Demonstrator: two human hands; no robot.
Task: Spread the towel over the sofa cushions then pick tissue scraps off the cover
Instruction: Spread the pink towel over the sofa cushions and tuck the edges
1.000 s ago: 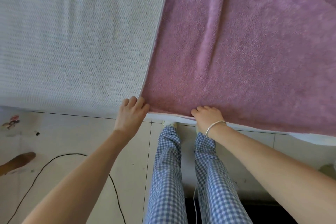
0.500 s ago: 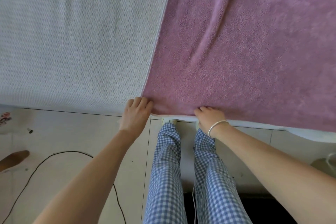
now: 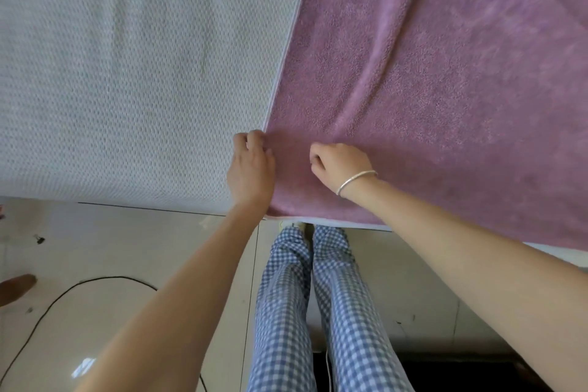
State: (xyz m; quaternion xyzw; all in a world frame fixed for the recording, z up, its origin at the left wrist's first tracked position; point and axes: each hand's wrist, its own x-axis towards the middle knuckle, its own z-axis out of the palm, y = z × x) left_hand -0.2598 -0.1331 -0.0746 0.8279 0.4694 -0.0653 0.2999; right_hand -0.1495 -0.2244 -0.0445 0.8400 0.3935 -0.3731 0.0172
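Observation:
A pink towel (image 3: 429, 99) lies over the right part of the sofa cushion, and its front hem hangs over the cushion's front edge. Left of it the white mesh sofa cover (image 3: 127, 73) is bare. My left hand (image 3: 251, 165) sits at the towel's left edge with its fingers curled on that edge. My right hand (image 3: 337, 162), with a silver bracelet on the wrist, rests a little to the right, its fingers bunched on the towel's surface. A long crease runs from there toward the back. I see no tissue scraps.
Below the sofa's front edge is a pale tiled floor (image 3: 127, 248). On it lie a looping black cable (image 3: 95, 282), a small black clip (image 3: 39, 239) and a brown object (image 3: 16, 288) at the far left. My legs in blue checked trousers (image 3: 286, 312) stand against the sofa.
Both hands have moved from the towel's front hem forward onto the cushion. The towel's front hem now hangs lower over the front edge.

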